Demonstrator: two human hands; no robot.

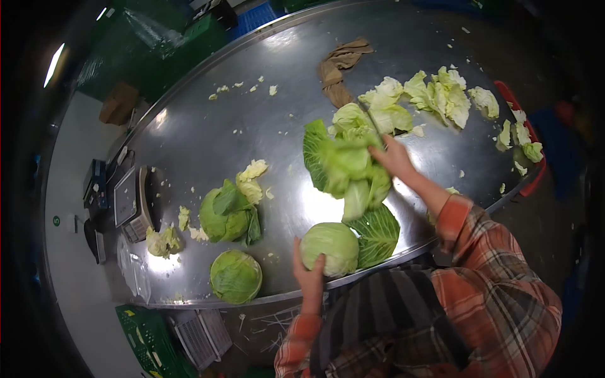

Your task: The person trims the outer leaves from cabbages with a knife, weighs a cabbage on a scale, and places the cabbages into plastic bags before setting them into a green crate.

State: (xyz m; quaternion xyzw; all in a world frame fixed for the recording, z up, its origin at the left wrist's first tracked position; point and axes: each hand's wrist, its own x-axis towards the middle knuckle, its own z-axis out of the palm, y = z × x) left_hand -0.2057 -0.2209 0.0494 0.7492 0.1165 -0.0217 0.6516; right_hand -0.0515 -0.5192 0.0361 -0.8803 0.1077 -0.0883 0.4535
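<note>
My left hand (310,272) grips the near left side of a pale green, trimmed cabbage (334,249) at the table's front edge. A dark green outer leaf (376,236) lies against the cabbage's right side. Farther out, my right hand (397,157) is closed around a knife (370,118), whose thin blade points away from me. Right beside that hand is a blurred bunch of light green cabbage leaves (350,160). To the left stand two more cabbages, one with loose outer leaves (224,214) and a rounder one (236,276) near the edge.
Stripped leaves (444,97) lie at the right of the steel table (189,138). A brown cloth (340,66) rests at the back. On the left is a scale (133,205). A red bin rim (535,170) shows past the right edge; green crates (151,340) stand below left.
</note>
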